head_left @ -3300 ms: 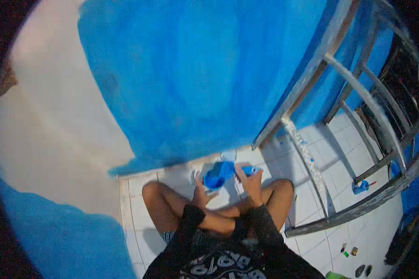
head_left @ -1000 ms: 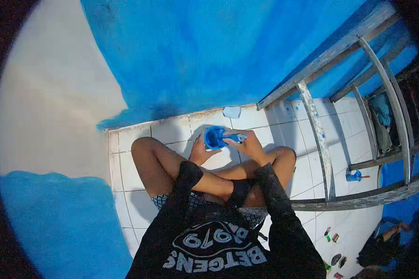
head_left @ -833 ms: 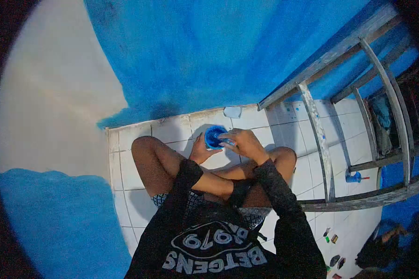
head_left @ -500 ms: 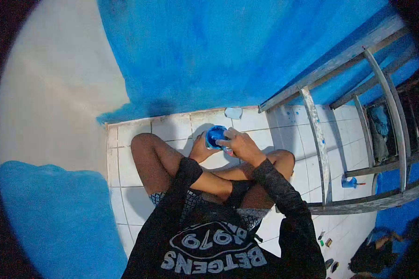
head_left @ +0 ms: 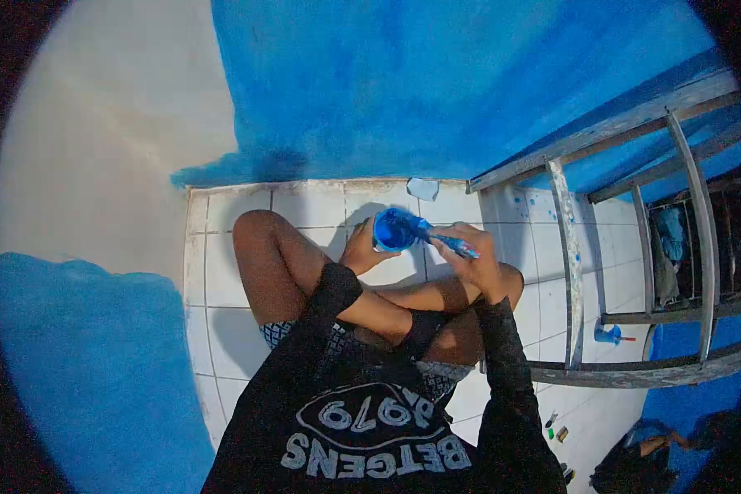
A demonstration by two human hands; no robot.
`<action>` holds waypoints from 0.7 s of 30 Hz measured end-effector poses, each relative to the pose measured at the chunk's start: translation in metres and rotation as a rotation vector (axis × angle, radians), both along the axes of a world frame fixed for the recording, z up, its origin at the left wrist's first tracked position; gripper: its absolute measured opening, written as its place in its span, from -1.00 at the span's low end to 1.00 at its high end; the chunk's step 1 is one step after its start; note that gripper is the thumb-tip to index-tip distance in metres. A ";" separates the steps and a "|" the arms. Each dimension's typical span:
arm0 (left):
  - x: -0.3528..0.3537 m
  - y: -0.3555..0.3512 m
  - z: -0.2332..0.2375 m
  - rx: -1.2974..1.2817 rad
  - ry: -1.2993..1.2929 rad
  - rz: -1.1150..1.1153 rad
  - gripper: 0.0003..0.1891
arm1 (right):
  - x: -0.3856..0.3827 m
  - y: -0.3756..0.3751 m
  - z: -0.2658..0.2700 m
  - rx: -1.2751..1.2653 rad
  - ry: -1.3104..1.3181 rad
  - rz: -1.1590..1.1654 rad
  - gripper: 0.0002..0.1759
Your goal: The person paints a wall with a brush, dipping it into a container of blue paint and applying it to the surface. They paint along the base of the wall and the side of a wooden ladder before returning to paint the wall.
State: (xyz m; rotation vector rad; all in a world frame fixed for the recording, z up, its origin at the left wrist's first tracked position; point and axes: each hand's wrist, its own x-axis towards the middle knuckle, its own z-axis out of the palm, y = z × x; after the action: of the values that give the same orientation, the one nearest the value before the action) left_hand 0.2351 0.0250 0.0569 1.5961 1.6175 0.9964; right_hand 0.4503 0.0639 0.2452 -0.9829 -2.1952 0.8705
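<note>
My left hand [head_left: 361,249] is wrapped round the side of a small cup of blue paint [head_left: 379,233], held above the tiled floor between my crossed legs. Blue paint coats the inside of the cup. In my right hand [head_left: 479,257] is a paintbrush [head_left: 451,242], its fingers closed on the handle. The brush slants to the left, its blue bristle end at the cup's right rim. Blue smears mark the handle.
A paint-spotted wooden ladder [head_left: 570,272] stands at the right. The wall ahead [head_left: 354,90] is blue; bare whitish wall [head_left: 115,123] shows at the left. A pale scrap [head_left: 422,189] lies at the wall's foot. Another blue cup [head_left: 608,335] sits beyond the ladder.
My right hand has drawn back to the right, and the brush that was down in the cup now shows at its rim. The cup has shifted slightly up and right in view.
</note>
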 end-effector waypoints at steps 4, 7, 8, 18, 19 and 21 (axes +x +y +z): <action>0.000 0.002 0.003 -0.025 0.078 -0.009 0.05 | -0.003 0.006 -0.005 0.032 0.028 0.041 -0.75; 0.000 0.002 0.001 0.009 0.027 -0.011 0.02 | -0.008 0.007 -0.008 -0.003 -0.126 0.072 -0.78; 0.000 0.002 0.000 0.009 0.028 -0.010 0.02 | -0.010 0.009 -0.015 0.006 -0.091 0.070 -0.78; 0.000 0.006 -0.010 0.029 -0.102 -0.044 0.02 | -0.006 -0.018 -0.029 0.016 0.037 -0.126 -0.78; 0.000 0.006 -0.012 0.089 -0.202 -0.045 0.03 | -0.006 -0.024 -0.031 0.015 0.041 -0.131 -0.78; -0.001 0.006 -0.014 0.057 -0.181 -0.049 0.04 | -0.007 -0.034 -0.034 0.203 0.035 -0.149 -0.70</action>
State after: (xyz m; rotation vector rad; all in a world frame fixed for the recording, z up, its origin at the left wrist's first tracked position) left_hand 0.2346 0.0308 0.0430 1.5275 1.4329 1.1355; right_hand 0.4432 0.0295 0.2110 -1.0082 -2.1019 0.5795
